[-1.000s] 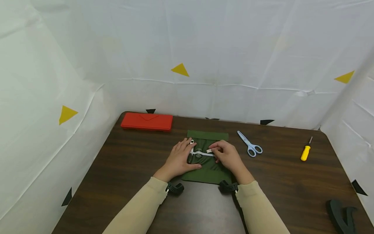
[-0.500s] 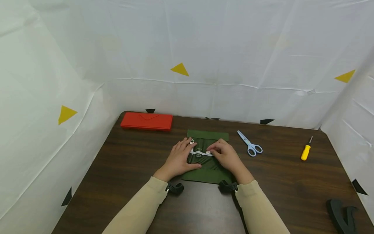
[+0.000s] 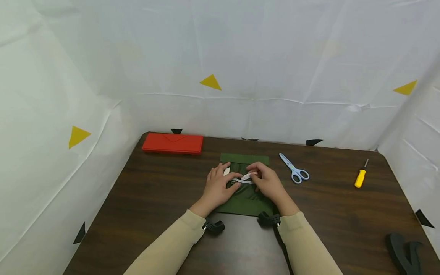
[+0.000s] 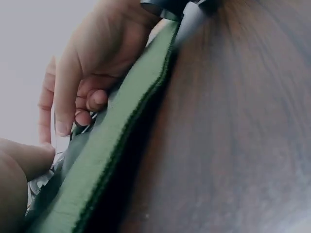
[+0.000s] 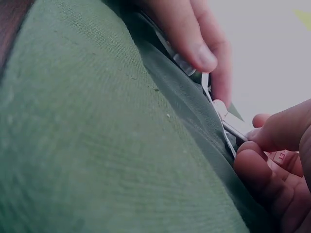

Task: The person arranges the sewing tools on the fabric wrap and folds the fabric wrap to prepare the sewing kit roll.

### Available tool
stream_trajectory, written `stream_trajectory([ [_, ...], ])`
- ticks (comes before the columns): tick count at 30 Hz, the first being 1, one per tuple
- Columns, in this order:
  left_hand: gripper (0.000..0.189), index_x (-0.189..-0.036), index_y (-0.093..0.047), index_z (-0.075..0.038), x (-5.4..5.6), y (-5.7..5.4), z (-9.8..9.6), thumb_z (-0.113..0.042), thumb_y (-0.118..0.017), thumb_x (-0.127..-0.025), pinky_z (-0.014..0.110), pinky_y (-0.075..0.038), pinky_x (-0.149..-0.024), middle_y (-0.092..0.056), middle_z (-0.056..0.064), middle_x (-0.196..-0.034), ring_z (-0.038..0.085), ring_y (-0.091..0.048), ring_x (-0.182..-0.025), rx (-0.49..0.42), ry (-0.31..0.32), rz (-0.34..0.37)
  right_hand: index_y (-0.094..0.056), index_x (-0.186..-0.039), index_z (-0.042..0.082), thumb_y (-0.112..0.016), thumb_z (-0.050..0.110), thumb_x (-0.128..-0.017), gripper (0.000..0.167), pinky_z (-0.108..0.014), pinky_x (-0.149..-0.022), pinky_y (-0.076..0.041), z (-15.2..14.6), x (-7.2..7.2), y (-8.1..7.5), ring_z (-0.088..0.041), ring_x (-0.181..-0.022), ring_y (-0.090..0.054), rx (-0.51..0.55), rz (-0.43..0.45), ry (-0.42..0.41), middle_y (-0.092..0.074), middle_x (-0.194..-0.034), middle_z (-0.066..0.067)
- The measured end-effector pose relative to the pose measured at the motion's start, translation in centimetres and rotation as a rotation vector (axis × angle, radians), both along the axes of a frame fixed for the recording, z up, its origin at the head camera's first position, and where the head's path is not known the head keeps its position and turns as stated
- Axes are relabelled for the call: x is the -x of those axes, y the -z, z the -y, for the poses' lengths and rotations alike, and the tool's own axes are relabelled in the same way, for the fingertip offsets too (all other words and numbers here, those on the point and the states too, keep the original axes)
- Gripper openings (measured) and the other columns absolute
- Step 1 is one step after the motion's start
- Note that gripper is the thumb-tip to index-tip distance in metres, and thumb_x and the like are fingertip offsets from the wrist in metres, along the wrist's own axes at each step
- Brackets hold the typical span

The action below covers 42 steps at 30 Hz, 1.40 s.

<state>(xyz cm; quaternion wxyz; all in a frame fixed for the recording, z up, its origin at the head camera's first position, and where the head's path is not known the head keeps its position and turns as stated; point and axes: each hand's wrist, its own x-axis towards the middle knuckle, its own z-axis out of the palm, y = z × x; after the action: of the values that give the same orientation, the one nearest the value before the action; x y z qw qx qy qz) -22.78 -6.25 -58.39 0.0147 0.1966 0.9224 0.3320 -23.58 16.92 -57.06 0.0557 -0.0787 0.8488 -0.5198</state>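
A green fabric pouch [image 3: 244, 208] lies unfolded under both hands, with a white elastic band [image 3: 245, 182] across its middle. My left hand [image 3: 218, 187] pinches the band between thumb and index finger over the pouch's left half. My right hand [image 3: 268, 185] pinches a small folded white strip [image 3: 246, 176], its tip close to the band. Red numerals show on the strip in the right wrist view, as on a tape measure, and a thin metal rod [image 5: 235, 131] shows at the right fingertips. Beside my left fingers, a white-handled tool [image 3: 227, 170] is partly hidden.
A red case [image 3: 172, 143] lies at the back left of the dark wooden table [image 3: 154, 198]. Light blue scissors [image 3: 293, 169] are right of the pouch. Further right are a yellow screwdriver [image 3: 359, 177] and a black curved object [image 3: 402, 254]. White sheeting surrounds the table.
My left hand has moved right from the pouch's left edge, and its thumb and index finger have come to the elastic band. The white strip has tilted slightly in my right fingers.
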Motion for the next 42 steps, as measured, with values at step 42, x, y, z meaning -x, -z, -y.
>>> stream_trajectory([
  [42,0.013,-0.112,-0.070,-0.036,-0.29,-0.04,-0.38,-0.032,-0.078,-0.102,0.070,-0.019,-0.132,-0.046,0.009,-0.171,0.042,-0.035,-0.161,0.054,-0.023,-0.098,-0.068,-0.132,0.011,-0.062,0.015,-0.113,0.021,-0.037,-0.057,-0.056,-0.30,-0.04,-0.46,-0.023,-0.065,-0.059,-0.026,0.016,-0.112,-0.072,-0.106,-0.011],
])
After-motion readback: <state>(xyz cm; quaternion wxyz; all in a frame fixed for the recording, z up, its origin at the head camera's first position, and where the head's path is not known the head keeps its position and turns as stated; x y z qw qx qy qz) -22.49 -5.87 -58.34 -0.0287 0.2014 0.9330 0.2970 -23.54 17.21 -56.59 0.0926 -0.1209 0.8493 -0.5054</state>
